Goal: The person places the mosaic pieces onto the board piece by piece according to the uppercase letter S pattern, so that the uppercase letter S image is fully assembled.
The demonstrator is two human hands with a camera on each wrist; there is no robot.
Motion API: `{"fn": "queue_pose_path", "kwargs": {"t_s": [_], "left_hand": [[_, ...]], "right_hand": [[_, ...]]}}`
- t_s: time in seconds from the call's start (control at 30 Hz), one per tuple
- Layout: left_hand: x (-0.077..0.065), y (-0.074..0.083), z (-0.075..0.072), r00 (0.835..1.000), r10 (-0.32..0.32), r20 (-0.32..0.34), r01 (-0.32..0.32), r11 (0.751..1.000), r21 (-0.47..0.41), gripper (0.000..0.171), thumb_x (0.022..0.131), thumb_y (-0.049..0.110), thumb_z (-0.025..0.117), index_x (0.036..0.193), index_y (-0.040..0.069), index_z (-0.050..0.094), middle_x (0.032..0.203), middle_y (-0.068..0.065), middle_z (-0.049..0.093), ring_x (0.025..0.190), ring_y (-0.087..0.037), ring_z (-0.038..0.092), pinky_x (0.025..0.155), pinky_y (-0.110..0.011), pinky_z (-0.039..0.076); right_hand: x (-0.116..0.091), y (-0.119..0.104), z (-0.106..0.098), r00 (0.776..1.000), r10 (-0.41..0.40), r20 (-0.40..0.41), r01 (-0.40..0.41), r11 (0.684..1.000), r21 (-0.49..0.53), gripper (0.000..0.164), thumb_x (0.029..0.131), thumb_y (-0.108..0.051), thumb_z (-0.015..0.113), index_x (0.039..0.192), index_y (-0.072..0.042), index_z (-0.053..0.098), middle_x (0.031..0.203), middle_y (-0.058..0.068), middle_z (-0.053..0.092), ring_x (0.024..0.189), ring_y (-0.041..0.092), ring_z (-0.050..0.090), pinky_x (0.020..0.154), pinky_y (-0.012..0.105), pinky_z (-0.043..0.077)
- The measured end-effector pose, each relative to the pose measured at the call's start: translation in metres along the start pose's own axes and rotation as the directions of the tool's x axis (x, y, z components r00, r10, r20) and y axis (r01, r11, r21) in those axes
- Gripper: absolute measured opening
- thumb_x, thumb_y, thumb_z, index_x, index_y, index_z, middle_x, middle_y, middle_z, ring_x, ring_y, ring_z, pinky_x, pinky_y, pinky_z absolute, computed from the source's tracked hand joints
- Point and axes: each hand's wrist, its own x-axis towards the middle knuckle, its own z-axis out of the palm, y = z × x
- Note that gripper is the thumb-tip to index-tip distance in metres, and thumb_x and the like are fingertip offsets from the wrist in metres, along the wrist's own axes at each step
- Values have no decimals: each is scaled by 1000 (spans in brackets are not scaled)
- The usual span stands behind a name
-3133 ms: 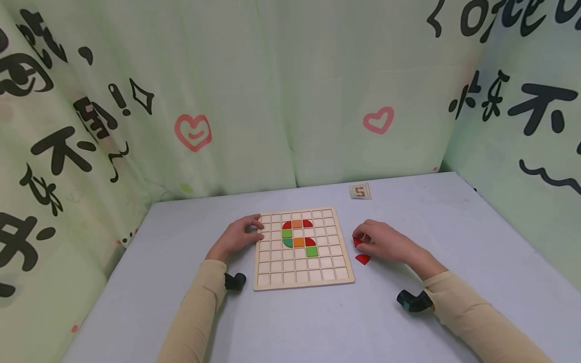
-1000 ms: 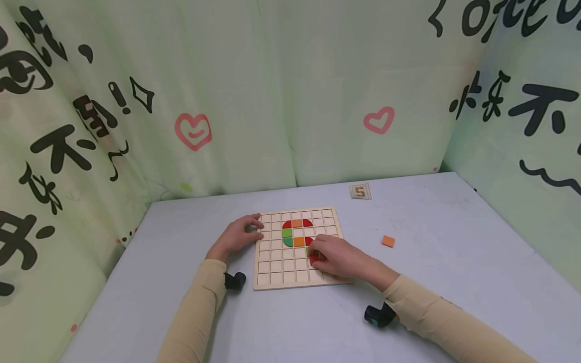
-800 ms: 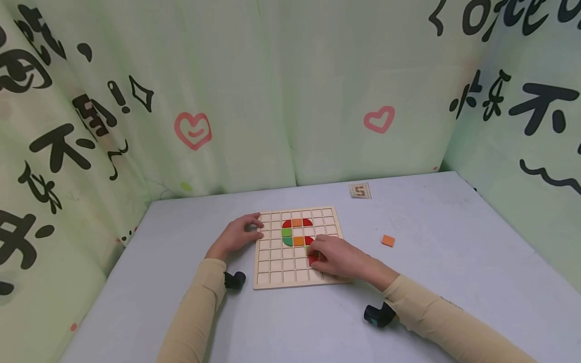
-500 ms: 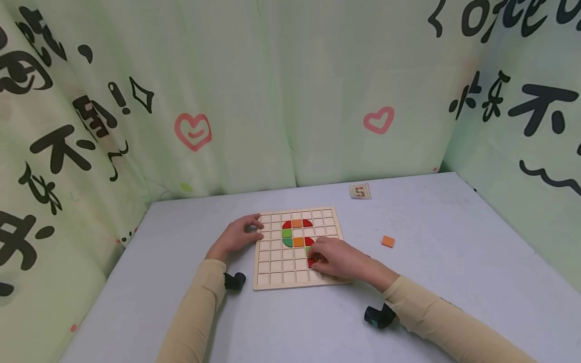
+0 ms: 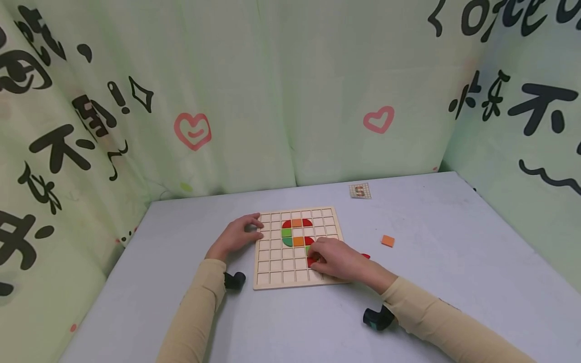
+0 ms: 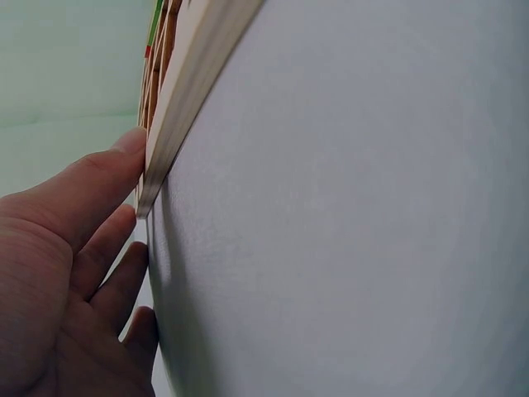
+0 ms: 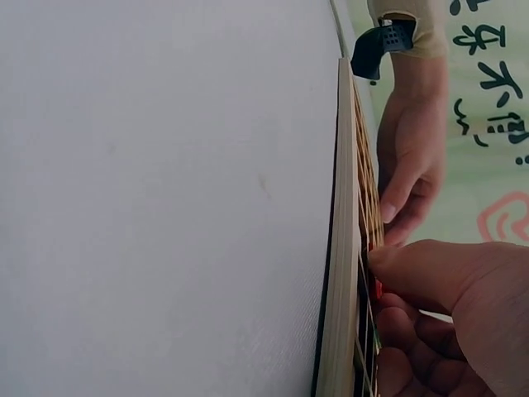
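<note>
A square wooden grid board (image 5: 289, 278) lies on the table, with red, orange, green and teal tiles in its upper middle cells. My left hand (image 5: 236, 236) is at the board's left edge; in the left wrist view its thumb (image 6: 99, 178) touches the wooden rim, the other fingers loosely extended. With thumb and fingertips my right hand (image 5: 338, 258) pinches a red tile (image 5: 311, 262), down at a cell below the light green tile (image 5: 307, 249). That green tile is partly covered by the fingers. In the right wrist view, the red tile (image 7: 378, 289) shows between thumb and fingers.
An orange square tile (image 5: 388, 241) lies right of the board. Another red tile (image 5: 365, 256) peeks out behind my right wrist. A small pattern card (image 5: 360, 191) lies near the table's back edge. Printed curtains (image 5: 290, 101) stand around the table.
My right hand has carried a red tile from the table leftward onto the board, uncovering the orange tile. Over the last second that red tile has shifted slightly. My left hand has stayed put.
</note>
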Motion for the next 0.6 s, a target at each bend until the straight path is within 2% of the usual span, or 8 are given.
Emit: {"fn": "queue_pose_path", "kwargs": {"t_s": [0.3,0.6], "left_hand": [[3,-3,1,1000,-10,2,10,1000,16,27,92,17,73,117,8,69,158,-7,43,152,-32,29,125,-49,24],[2,-3,2,1000,-9,-2,9,1000,18,26,92,17,73,116,8,69,158,-7,44,151,-32,30,125,-50,25]], "right_hand": [[0,-1,1,1000,18,-7,-17,999,28,15,89,-14,75,101,-9,68,87,-5,58,78,8,49,70,21,48],[1,-3,-1,999,-32,-43,35,996,78,12,90,-4,69,91,-14,62,84,-8,57,78,8,50,69,20,48]]}}
